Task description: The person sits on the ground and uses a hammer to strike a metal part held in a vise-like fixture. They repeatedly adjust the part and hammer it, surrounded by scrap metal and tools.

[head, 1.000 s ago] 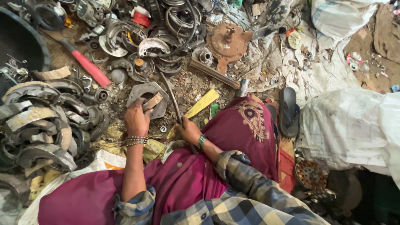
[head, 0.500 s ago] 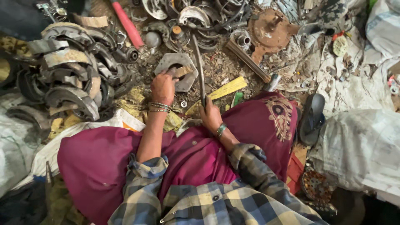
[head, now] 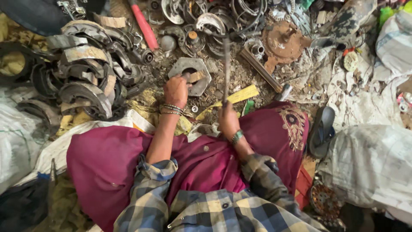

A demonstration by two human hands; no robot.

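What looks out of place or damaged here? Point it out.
A lone dark sandal lies beside the maroon cloth among the scrap. The round disc part is heavily rusted. The left hand rests on a hexagonal metal plate; the right hand grips a metal rod.

red-handled tool (head: pixel 144 26), curved brake shoes (head: pixel 86 64), rusty hub (head: pixel 284 42), blk sandal (head: pixel 322 131)

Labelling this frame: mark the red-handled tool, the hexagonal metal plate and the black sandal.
red-handled tool (head: pixel 145 26), head view, middle of the red grip.
hexagonal metal plate (head: pixel 201 83), head view, flat right part.
black sandal (head: pixel 321 131), head view, middle of the sole.
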